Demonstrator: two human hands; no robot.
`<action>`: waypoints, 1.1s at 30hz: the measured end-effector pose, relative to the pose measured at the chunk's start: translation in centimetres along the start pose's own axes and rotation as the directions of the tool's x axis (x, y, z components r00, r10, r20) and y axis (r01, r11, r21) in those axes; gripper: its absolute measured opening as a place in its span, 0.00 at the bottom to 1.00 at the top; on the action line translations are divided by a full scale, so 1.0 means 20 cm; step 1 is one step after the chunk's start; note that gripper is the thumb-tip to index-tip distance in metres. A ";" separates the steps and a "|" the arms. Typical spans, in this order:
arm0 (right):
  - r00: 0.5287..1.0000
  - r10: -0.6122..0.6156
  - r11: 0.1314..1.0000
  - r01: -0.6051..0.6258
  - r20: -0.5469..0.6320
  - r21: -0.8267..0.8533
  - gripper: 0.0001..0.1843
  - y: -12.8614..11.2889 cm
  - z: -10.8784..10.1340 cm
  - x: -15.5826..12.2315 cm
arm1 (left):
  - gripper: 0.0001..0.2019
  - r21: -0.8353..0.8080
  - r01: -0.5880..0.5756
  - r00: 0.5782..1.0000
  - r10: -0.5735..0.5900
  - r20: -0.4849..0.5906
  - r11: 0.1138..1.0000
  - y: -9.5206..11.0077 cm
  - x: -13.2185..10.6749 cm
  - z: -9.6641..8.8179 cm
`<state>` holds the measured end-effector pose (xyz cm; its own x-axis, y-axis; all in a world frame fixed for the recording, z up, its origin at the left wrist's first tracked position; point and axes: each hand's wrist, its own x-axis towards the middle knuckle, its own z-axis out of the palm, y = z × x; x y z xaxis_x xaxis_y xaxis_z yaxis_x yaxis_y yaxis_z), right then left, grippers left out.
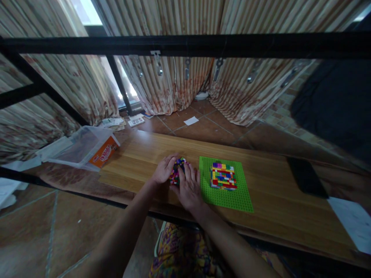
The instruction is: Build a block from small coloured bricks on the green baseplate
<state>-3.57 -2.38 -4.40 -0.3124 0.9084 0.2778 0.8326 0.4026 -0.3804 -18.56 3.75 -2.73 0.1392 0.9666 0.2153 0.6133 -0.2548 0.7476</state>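
Observation:
A heap of small toy building bricks (176, 174) in several colours, many pink and dark, lies on the wooden table, partly hidden by my hands. My left hand (164, 170) rests against the left side of the heap with its fingers stretched out. Over the heap's right side lies my right hand (189, 189), fingers spread and flat on the bricks. Close to its right is a green baseplate (207, 193). On that plate stands a rectangular multicoloured brick structure (223, 176) with stacked walls.
A clear plastic bin (84, 144) with an orange label sits at the table's left end. A dark flat object (307, 177) and white paper (352, 222) lie to the right on the wooden table (269, 193). A black metal bar (185, 45) crosses above, before striped curtains.

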 end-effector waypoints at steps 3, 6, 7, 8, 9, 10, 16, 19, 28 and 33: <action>0.999 0.048 0.999 -0.048 -0.008 -0.007 0.31 0.01 -0.02 0.02 | 0.24 -0.079 0.052 0.998 -0.054 -0.030 0.996 0.02 -0.04 0.02; 0.998 0.060 0.998 -0.060 -0.032 -0.015 0.30 0.04 -0.05 0.03 | 0.24 -0.175 0.092 0.992 -0.105 -0.071 0.980 0.01 -0.08 0.05; 0.997 0.054 0.998 -0.055 -0.046 -0.010 0.30 0.05 -0.06 0.02 | 0.24 -0.209 0.104 0.989 -0.124 -0.083 0.972 0.01 -0.09 0.06; 0.997 0.047 0.999 -0.047 -0.066 0.002 0.30 0.07 -0.07 0.01 | 0.25 -0.241 0.115 0.985 -0.142 -0.096 0.964 0.00 -0.10 0.06; 0.995 0.039 0.999 -0.037 -0.090 0.021 0.29 0.09 -0.09 -0.01 | 0.25 -0.267 0.125 0.980 -0.160 -0.115 0.956 -0.01 -0.12 0.07; 0.992 0.032 0.999 -0.026 -0.120 0.045 0.28 0.11 -0.10 -0.04 | 0.25 -0.282 0.132 0.974 -0.177 -0.141 0.950 -0.02 -0.14 0.07; 0.968 0.011 0.986 0.031 -0.252 0.164 0.16 0.17 -0.17 -0.24 | 0.20 -0.052 0.184 0.914 -0.190 -0.358 0.982 -0.12 -0.21 -0.03; 0.971 0.032 0.985 0.010 -0.238 0.174 0.14 0.15 -0.18 -0.29 | 0.18 0.188 0.236 0.906 -0.146 -0.398 0.953 -0.18 -0.18 -0.10; 0.972 0.151 0.980 -0.123 -0.179 0.157 0.19 0.17 -0.11 -0.20 | 0.17 0.529 0.300 0.918 -0.090 -0.386 0.794 -0.24 -0.10 -0.13; 0.962 0.243 0.970 -0.239 -0.126 0.047 0.29 0.21 -0.08 -0.05 | 0.17 0.553 0.281 0.919 -0.055 -0.389 0.784 -0.24 -0.11 -0.12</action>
<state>0.93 -1.81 -4.87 -0.0407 0.9573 0.2863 0.8606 0.1792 -0.4767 -23.64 2.79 -5.24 -0.2086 0.8919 0.4012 0.9500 0.0874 0.2998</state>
